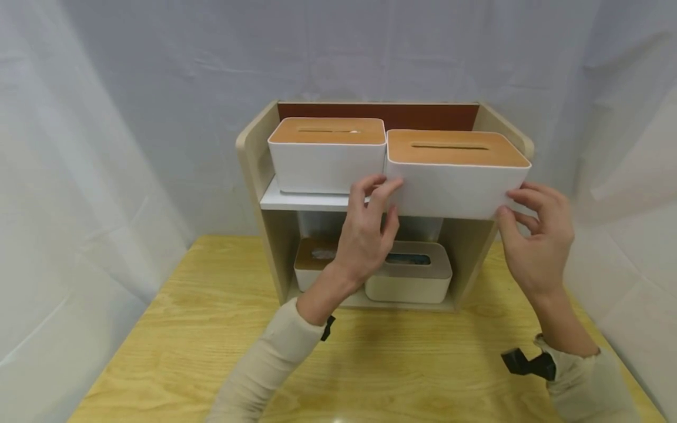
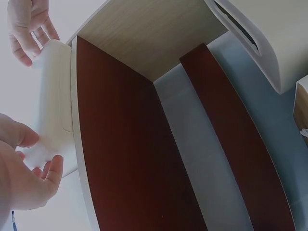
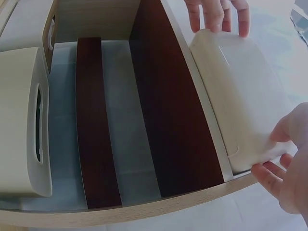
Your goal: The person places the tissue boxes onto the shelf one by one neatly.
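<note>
A white tissue box (image 1: 455,191) with an orange-brown slotted lid is held at the right of the upper shelf, its front jutting past the shelf edge. My left hand (image 1: 365,232) grips its left end, fingers by the front corner and thumb lower down. At the opposite end, my right hand (image 1: 539,241) pinches the right front corner between thumb and fingers. From below, the left wrist view shows the box's pale underside (image 2: 55,96) overhanging the shelf, a hand at each end. A similar tissue box (image 1: 328,164) stands just left of it.
The wooden shelf unit (image 1: 252,153) stands on a yellow wood-grain table (image 1: 211,341). On its lower level sit a beige tissue box (image 1: 407,288) and a brown-topped one (image 1: 307,276), partly behind my left arm. White curtains (image 1: 106,147) surround the table.
</note>
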A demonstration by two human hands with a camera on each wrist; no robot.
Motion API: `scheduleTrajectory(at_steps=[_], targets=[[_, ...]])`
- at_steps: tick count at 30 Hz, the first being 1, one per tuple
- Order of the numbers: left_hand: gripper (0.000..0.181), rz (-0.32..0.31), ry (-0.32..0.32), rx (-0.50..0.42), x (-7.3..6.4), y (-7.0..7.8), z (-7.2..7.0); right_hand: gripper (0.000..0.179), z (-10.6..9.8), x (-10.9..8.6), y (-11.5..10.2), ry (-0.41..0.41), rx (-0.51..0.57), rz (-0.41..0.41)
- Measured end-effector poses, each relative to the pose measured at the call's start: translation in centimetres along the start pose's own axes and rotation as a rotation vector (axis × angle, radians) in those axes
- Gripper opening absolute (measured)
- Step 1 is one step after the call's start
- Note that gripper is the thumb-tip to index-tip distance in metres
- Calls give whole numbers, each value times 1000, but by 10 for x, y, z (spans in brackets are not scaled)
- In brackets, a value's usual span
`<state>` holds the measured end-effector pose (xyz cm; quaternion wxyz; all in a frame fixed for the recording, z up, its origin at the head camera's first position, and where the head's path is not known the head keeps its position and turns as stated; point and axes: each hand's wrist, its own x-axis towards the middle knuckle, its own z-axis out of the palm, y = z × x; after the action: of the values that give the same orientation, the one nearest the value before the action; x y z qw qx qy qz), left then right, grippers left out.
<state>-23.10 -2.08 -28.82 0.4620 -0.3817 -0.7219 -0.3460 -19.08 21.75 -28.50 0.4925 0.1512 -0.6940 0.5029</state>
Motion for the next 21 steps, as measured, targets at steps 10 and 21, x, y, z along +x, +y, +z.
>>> scheduleTrajectory(at_steps=[10,21], targets=[[42,-28,-39,14,2,-1,3,19,0,5,5,4,-27,29],[46,-14,-46,45,2,-2,4,19,1,6,8,2,-74,15]])
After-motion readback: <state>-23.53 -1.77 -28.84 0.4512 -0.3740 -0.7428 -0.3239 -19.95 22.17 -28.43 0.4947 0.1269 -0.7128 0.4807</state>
